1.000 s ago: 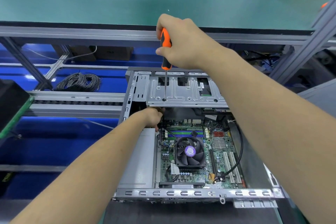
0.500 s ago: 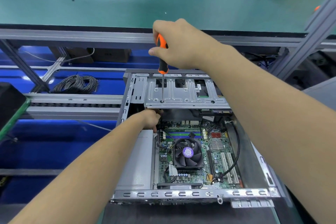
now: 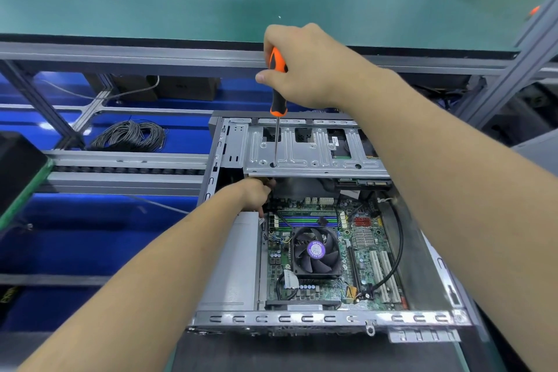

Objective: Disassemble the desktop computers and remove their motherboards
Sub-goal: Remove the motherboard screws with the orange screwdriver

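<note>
An open desktop computer case (image 3: 320,319) lies in front of me. Its green motherboard (image 3: 367,246) with a black CPU fan (image 3: 315,251) is exposed. My right hand (image 3: 305,66) grips an orange-and-black screwdriver (image 3: 277,84) upright, its tip in a hole at the left of the silver drive cage (image 3: 317,154). My left hand (image 3: 256,195) reaches under the cage's front edge; its fingertips are hidden there, so what they touch cannot be made out.
A silver power supply (image 3: 232,263) fills the case's left side. A black cable (image 3: 398,248) loops along the right. A coil of grey wire (image 3: 129,136) lies on the blue shelf at left. A green bench top (image 3: 271,3) spans the back.
My right hand has turned a little on the screwdriver handle, thumb shifting left. The tip stays in the same hole and my left hand stays under the cage.
</note>
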The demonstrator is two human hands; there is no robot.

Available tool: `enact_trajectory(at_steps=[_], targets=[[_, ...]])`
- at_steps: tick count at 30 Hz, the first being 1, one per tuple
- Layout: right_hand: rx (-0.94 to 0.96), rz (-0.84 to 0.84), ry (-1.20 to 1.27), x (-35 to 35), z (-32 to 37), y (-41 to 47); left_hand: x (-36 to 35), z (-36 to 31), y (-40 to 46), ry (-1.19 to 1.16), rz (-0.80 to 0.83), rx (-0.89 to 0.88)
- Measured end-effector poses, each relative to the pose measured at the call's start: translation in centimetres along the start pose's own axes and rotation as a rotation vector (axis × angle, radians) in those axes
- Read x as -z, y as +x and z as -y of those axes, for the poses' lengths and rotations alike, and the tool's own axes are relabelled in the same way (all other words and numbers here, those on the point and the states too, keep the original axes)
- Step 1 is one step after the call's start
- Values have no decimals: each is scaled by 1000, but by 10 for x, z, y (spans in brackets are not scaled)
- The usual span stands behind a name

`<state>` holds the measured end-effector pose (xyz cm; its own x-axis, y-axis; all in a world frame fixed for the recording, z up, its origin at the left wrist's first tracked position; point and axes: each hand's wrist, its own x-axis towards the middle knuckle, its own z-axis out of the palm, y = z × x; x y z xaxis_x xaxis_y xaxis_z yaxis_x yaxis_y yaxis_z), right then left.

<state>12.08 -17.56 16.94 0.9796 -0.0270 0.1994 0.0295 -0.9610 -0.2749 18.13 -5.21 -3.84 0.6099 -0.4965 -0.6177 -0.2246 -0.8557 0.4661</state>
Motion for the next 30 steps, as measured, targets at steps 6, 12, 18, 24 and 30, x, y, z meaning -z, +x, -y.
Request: enact_trajectory(at_steps=[6,12,18,24,30], targets=[[14,1,12,-3,1,0,0,-2,-1,0,13,20],[5,-12,22,0,-1,-1,2,-6,-8,-35,14,31],[0,-15,28,-1,-3,-2,2,-6,-10,-2,23,13],[-12,-11,26,-1,-5,-4,3,-7,-11,12,-8,22],[-8,-10,20,1,-2,-3,3,-9,-14,39,-4,-24]])
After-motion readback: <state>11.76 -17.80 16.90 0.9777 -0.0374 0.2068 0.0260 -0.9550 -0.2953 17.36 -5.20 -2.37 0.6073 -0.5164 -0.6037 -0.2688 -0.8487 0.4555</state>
